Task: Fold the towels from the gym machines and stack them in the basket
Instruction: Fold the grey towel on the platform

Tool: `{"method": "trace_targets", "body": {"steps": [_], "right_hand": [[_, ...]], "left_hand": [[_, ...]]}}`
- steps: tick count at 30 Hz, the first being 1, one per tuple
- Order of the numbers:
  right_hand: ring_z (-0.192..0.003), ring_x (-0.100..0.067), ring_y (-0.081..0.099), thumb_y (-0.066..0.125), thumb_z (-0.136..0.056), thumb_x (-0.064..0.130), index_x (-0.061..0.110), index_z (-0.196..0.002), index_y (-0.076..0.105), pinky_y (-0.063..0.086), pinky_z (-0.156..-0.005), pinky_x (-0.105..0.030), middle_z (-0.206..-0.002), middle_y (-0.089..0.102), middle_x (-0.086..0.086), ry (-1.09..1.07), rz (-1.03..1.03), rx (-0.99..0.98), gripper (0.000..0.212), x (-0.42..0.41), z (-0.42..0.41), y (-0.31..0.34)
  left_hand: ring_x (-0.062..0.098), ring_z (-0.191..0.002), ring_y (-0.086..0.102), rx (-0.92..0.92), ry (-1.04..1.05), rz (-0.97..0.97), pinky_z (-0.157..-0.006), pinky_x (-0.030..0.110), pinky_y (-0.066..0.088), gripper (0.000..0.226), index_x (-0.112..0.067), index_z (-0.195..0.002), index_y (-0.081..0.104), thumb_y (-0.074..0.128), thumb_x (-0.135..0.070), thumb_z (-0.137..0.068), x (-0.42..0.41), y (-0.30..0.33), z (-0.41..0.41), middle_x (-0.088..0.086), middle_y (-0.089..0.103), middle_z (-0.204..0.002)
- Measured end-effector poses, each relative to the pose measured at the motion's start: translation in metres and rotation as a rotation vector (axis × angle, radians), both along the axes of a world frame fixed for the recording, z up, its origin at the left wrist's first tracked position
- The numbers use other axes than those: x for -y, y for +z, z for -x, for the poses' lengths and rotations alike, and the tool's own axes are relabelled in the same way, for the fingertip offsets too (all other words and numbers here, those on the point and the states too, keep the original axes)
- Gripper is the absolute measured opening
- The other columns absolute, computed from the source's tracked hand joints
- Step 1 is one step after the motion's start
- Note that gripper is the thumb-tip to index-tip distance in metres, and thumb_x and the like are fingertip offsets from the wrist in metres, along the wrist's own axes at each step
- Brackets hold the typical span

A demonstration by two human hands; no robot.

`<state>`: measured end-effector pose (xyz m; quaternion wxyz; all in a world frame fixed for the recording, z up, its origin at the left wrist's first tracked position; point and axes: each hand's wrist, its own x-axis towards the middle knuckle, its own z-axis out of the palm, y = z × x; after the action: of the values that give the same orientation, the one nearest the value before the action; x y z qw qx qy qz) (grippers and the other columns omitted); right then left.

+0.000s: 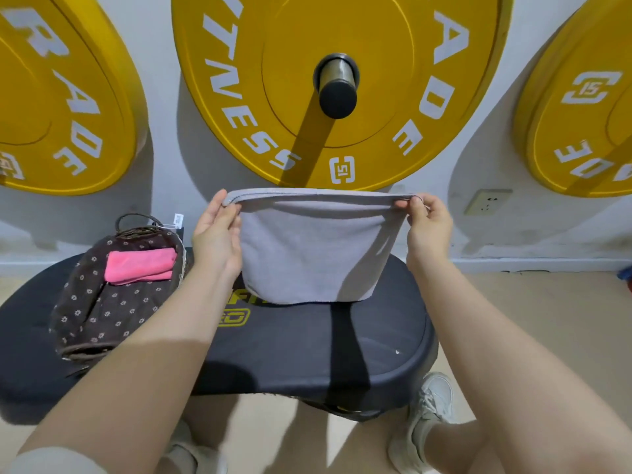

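Head view: both hands, left (215, 230) and right (427, 227), pinch grey towel (307, 254) corners; yellow plate (335, 87) reads "15".

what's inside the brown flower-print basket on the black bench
A folded pink towel lies inside the brown flower-print fabric basket, at its far end. Nothing else shows on the lining; whatever might sit beneath the towel is covered.

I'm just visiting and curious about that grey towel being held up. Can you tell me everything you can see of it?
The grey towel is plain, soft-looking cloth with a stitched hem, apparently doubled over: two edges run together along the top. It hangs upright in the air, stretched flat between the left hand and the right hand, each pinching a top corner. Its lower edge hangs in front of the black bench pad; whether it touches is unclear.
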<state>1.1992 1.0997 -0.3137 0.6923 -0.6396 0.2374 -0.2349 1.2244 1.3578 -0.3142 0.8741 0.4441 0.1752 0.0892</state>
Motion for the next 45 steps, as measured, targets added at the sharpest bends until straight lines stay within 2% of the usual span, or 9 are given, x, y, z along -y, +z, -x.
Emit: {"method": "trace_targets", "body": {"steps": [6, 13, 19, 24, 27, 31, 36, 40, 45], "right_hand": [[-0.064, -0.008, 0.059, 0.047, -0.097, 0.017, 0.018, -0.080, 0.054, 0.053, -0.062, -0.021, -0.070, 0.060, -0.002, 0.008, -0.194, 0.059, 0.018, -0.004, -0.004, 0.025], [-0.057, -0.019, 0.059, 0.031, -0.098, 0.018, 0.017, -0.079, 0.042, 0.051, -0.054, -0.026, -0.066, 0.062, -0.010, -0.040, -0.213, -0.355, 0.022, -0.013, 0.065, -0.073], [-0.078, -0.027, 0.067, 0.037, -0.097, 0.018, 0.007, -0.090, 0.057, 0.056, -0.065, -0.031, -0.088, 0.068, -0.019, 0.039, -0.182, -0.714, 0.024, 0.000, 0.118, -0.133], [-0.066, -0.022, 0.068, 0.037, -0.094, 0.008, 0.002, -0.101, 0.059, 0.053, -0.054, -0.027, -0.056, 0.069, -0.010, 0.068, -0.231, -0.801, 0.024, 0.001, 0.136, -0.137], [-0.072, -0.021, 0.067, 0.035, -0.094, 0.012, 0.005, -0.102, 0.056, 0.050, -0.054, -0.026, -0.066, 0.071, -0.008, 0.109, -0.211, -0.823, 0.024, 0.000, 0.133, -0.138], [-0.085, -0.026, 0.065, 0.045, -0.091, 0.010, 0.015, -0.085, 0.055, 0.050, -0.067, -0.029, -0.089, 0.070, -0.012, 0.182, 0.077, -0.807, 0.012, 0.001, 0.124, -0.148], [-0.090, -0.032, 0.056, 0.051, -0.091, 0.024, 0.017, -0.082, 0.058, 0.046, -0.074, -0.032, -0.105, 0.062, -0.018, 0.181, 0.485, -0.770, 0.013, 0.008, 0.090, -0.157], [-0.088, -0.027, 0.051, 0.047, -0.095, 0.021, 0.005, -0.104, 0.057, 0.038, -0.073, -0.031, -0.109, 0.061, -0.015, 0.249, 0.505, -0.843, 0.021, 0.011, 0.057, -0.164], [-0.121, -0.036, 0.042, 0.039, -0.096, 0.017, 0.009, -0.129, 0.046, 0.040, -0.095, -0.045, -0.135, 0.044, -0.017, 0.361, 0.864, -0.864, 0.035, -0.005, 0.025, -0.176]], "left_hand": [[0.001, -0.079, 0.061, 0.040, 0.028, 0.109, -0.077, 0.011, 0.047, 0.026, -0.024, -0.091, 0.061, 0.045, -0.004, -0.096, -0.005, 0.012, -0.006, -0.012, 0.067, -0.074], [0.008, -0.061, 0.055, -0.457, -0.147, -0.173, -0.063, 0.018, 0.040, 0.023, -0.019, -0.069, 0.051, 0.046, -0.013, -0.090, -0.016, -0.073, 0.058, -0.008, 0.062, -0.051], [0.012, -0.061, 0.054, -0.627, -0.297, -0.539, -0.056, 0.020, 0.040, 0.019, -0.015, -0.072, 0.052, 0.064, -0.018, -0.087, -0.026, -0.123, 0.104, 0.002, 0.055, -0.070], [0.015, -0.058, 0.048, -0.602, -0.401, -0.665, -0.050, 0.022, 0.034, 0.009, -0.008, -0.083, 0.055, 0.063, -0.005, -0.084, -0.035, -0.136, 0.124, 0.005, 0.051, -0.070], [0.013, -0.062, 0.052, -0.658, -0.450, -0.682, -0.054, 0.020, 0.038, 0.006, -0.007, -0.090, 0.060, 0.055, -0.006, -0.088, -0.037, -0.134, 0.120, 0.005, 0.056, -0.076], [0.021, -0.071, 0.046, -0.650, -0.565, -0.821, -0.065, 0.026, 0.037, 0.027, -0.014, -0.072, 0.057, 0.045, 0.008, -0.081, -0.042, -0.137, 0.105, 0.008, 0.055, -0.077], [0.018, -0.057, 0.042, -0.466, -0.479, -0.878, -0.064, 0.026, 0.035, 0.011, -0.003, -0.074, 0.059, 0.058, 0.001, -0.085, -0.039, -0.152, 0.084, 0.007, 0.049, -0.061], [0.020, -0.072, 0.041, -0.471, -0.531, -1.001, -0.061, 0.028, 0.029, 0.017, -0.005, -0.071, 0.055, 0.058, -0.011, -0.087, -0.033, -0.172, 0.056, 0.011, 0.047, -0.073], [0.017, -0.065, 0.035, -0.499, -0.644, -1.322, -0.054, 0.026, 0.027, 0.032, -0.021, -0.062, 0.040, 0.040, -0.002, -0.087, -0.025, -0.191, 0.018, -0.003, 0.037, -0.064]]}}
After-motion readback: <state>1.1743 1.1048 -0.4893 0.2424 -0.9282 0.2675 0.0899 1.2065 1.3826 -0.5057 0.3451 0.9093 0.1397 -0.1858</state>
